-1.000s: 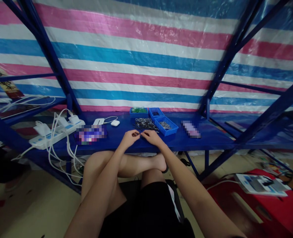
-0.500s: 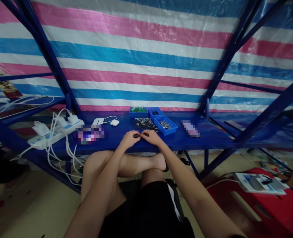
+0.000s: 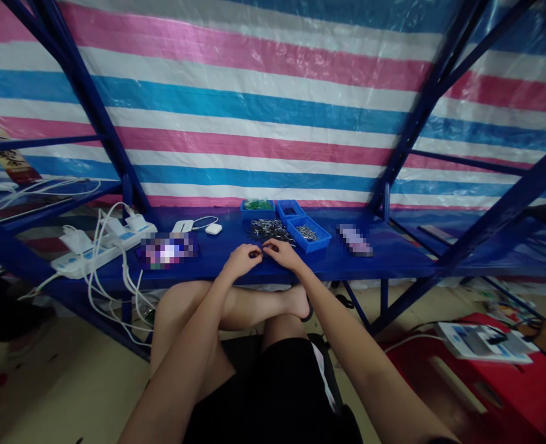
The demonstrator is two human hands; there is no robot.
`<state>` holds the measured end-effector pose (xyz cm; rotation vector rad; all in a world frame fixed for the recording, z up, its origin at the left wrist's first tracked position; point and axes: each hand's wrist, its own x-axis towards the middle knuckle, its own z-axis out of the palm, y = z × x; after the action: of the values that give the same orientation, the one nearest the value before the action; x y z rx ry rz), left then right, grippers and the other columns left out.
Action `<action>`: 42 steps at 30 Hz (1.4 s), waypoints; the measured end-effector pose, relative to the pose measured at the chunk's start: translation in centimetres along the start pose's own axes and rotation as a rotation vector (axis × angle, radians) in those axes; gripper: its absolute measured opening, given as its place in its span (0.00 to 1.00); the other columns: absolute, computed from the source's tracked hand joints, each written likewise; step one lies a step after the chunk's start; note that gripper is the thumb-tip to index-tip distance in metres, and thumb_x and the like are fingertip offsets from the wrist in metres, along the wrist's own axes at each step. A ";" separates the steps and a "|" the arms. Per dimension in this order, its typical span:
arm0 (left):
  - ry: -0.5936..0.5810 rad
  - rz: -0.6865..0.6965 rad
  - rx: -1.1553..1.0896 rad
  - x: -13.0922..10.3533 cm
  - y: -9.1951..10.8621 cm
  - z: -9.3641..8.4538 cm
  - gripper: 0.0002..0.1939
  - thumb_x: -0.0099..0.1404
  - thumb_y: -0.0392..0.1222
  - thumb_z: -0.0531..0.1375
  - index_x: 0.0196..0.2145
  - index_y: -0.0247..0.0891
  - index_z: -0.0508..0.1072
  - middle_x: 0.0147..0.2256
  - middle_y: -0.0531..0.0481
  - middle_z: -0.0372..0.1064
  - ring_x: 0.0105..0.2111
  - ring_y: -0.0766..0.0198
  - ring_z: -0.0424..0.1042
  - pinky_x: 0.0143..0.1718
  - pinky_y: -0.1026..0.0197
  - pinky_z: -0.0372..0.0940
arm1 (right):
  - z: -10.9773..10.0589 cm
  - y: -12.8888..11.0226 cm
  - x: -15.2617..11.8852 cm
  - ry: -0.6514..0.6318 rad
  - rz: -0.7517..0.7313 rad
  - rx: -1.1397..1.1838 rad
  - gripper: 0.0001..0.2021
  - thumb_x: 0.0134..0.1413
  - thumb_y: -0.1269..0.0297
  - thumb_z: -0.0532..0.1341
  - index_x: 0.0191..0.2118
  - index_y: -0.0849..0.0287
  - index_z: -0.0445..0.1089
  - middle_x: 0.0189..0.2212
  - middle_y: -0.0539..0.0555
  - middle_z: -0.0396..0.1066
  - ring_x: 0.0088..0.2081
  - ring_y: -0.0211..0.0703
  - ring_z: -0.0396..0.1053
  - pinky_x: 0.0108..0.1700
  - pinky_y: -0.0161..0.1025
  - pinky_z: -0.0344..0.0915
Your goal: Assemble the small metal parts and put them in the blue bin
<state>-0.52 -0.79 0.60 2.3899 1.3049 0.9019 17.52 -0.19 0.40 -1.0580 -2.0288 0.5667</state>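
My left hand (image 3: 242,259) is over the near edge of the blue shelf, fingers curled in a pinch; whatever is in them is too small and dark to make out. Close beside it, my right hand (image 3: 282,253) has its thumb and forefinger bent toward the left fingertips, with a narrow gap between the hands. What it grips, if anything, is hidden. Just beyond my fingers lies a pile of thin black and silver pieces (image 3: 271,230). A blue bin (image 3: 316,244) of small silver metal parts stands right of the pile. Behind are a smaller blue bin (image 3: 290,208) with dark bits and a bin of green pieces (image 3: 258,206).
A power strip (image 3: 99,250) with white plugs and cables is at the left, near a blurred phone-like item (image 3: 168,250) and a white charger (image 3: 213,229). Another blurred item (image 3: 355,240) lies right. Blue frame posts (image 3: 386,191) rise at both sides.
My right fingers have lifted slightly and drawn apart from the left fingertips, which they were meeting before. The bins and pile look the same.
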 end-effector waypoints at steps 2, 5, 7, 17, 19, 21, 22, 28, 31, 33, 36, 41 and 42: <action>0.007 0.001 -0.019 0.0 0.0 0.0 0.08 0.53 0.41 0.57 0.31 0.40 0.74 0.30 0.50 0.72 0.33 0.61 0.67 0.36 0.62 0.61 | -0.1 0.1 0.0 0.014 -0.011 0.024 0.09 0.54 0.63 0.54 0.37 0.59 0.69 0.32 0.51 0.71 0.32 0.36 0.66 0.37 0.32 0.60; 0.052 -0.039 -0.109 0.0 -0.1 0.0 0.10 0.55 0.42 0.55 0.32 0.38 0.73 0.30 0.50 0.72 0.31 0.63 0.68 0.34 0.63 0.61 | -0.1 0.2 0.1 0.040 -0.021 0.045 0.09 0.53 0.63 0.55 0.34 0.60 0.69 0.30 0.50 0.71 0.31 0.35 0.65 0.37 0.32 0.59; 0.100 -0.069 -0.187 0.1 -0.1 0.0 0.11 0.57 0.42 0.54 0.34 0.36 0.73 0.30 0.49 0.72 0.30 0.64 0.68 0.34 0.63 0.62 | -0.1 0.3 0.0 0.028 -0.030 0.040 0.08 0.53 0.64 0.55 0.33 0.61 0.69 0.29 0.50 0.70 0.30 0.35 0.64 0.36 0.31 0.59; 0.054 -0.037 -0.273 0.2 -0.2 0.1 0.16 0.55 0.45 0.57 0.40 0.35 0.73 0.30 0.48 0.73 0.29 0.64 0.69 0.33 0.63 0.63 | 0.3 0.5 0.0 -0.055 -0.048 -0.109 0.07 0.52 0.68 0.55 0.35 0.59 0.70 0.27 0.49 0.70 0.28 0.35 0.63 0.32 0.30 0.56; 0.060 -0.038 -0.259 0.2 -0.1 0.1 0.16 0.56 0.46 0.57 0.39 0.35 0.73 0.31 0.48 0.73 0.29 0.64 0.69 0.33 0.63 0.63 | 0.3 0.5 0.0 -0.052 -0.041 -0.115 0.07 0.52 0.68 0.55 0.35 0.60 0.70 0.27 0.50 0.70 0.28 0.35 0.63 0.32 0.30 0.56; 0.088 -0.039 -0.247 0.2 -0.1 0.0 0.15 0.57 0.46 0.56 0.38 0.35 0.74 0.33 0.47 0.73 0.31 0.63 0.69 0.34 0.63 0.63 | 0.3 0.5 -0.1 -0.045 -0.035 -0.107 0.07 0.53 0.67 0.55 0.35 0.60 0.70 0.28 0.50 0.70 0.28 0.35 0.64 0.32 0.30 0.56; 0.103 -0.044 -0.243 0.2 -0.1 0.0 0.15 0.58 0.46 0.55 0.37 0.35 0.74 0.34 0.47 0.73 0.32 0.63 0.70 0.35 0.63 0.63 | 0.3 0.4 -0.1 -0.038 -0.034 -0.100 0.07 0.53 0.67 0.55 0.35 0.60 0.70 0.28 0.50 0.70 0.29 0.35 0.64 0.33 0.30 0.56; 0.090 -0.056 -0.134 0.4 -0.5 0.3 0.13 0.59 0.44 0.53 0.34 0.37 0.74 0.33 0.47 0.73 0.32 0.62 0.70 0.35 0.63 0.62 | -0.1 -0.3 -0.3 0.029 -0.037 -0.078 0.09 0.57 0.62 0.51 0.35 0.59 0.67 0.29 0.49 0.69 0.30 0.36 0.64 0.34 0.31 0.56; 0.092 -0.045 -0.099 0.4 -0.5 0.3 0.14 0.60 0.45 0.53 0.36 0.37 0.74 0.34 0.47 0.73 0.32 0.62 0.70 0.35 0.62 0.62 | -0.3 -0.5 -0.3 0.038 -0.029 -0.080 0.10 0.58 0.61 0.50 0.35 0.58 0.66 0.28 0.49 0.68 0.30 0.36 0.64 0.35 0.31 0.57; 0.094 -0.040 -0.114 0.3 -0.5 0.3 0.14 0.60 0.46 0.53 0.38 0.37 0.73 0.34 0.48 0.73 0.32 0.63 0.69 0.35 0.63 0.62 | -0.2 -0.5 -0.3 0.042 -0.024 -0.088 0.11 0.58 0.60 0.49 0.34 0.58 0.65 0.27 0.49 0.68 0.29 0.36 0.64 0.35 0.31 0.57; 0.075 -0.017 -0.126 0.3 -0.3 0.3 0.13 0.59 0.45 0.55 0.37 0.38 0.73 0.34 0.48 0.73 0.32 0.63 0.69 0.35 0.63 0.62 | -0.1 -0.3 -0.2 0.058 -0.015 -0.108 0.11 0.59 0.60 0.49 0.32 0.58 0.65 0.25 0.48 0.67 0.28 0.36 0.64 0.35 0.31 0.56; 0.098 -0.029 -0.143 0.3 -0.3 0.3 0.14 0.61 0.45 0.52 0.37 0.37 0.73 0.35 0.48 0.73 0.34 0.62 0.70 0.37 0.63 0.62 | 0.0 -0.2 -0.2 0.067 -0.011 -0.117 0.11 0.58 0.59 0.50 0.33 0.58 0.65 0.27 0.50 0.68 0.30 0.37 0.65 0.35 0.32 0.57; 0.099 -0.029 -0.140 0.3 -0.4 0.3 0.14 0.61 0.45 0.52 0.37 0.37 0.73 0.35 0.48 0.73 0.34 0.62 0.70 0.37 0.63 0.62 | 0.0 -0.2 -0.2 0.067 -0.012 -0.106 0.10 0.57 0.59 0.51 0.35 0.58 0.65 0.28 0.50 0.69 0.30 0.37 0.65 0.35 0.32 0.57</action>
<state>-0.45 -0.35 0.26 2.2400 1.2638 1.0783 17.46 -0.48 0.45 -1.1113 -2.0232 0.4161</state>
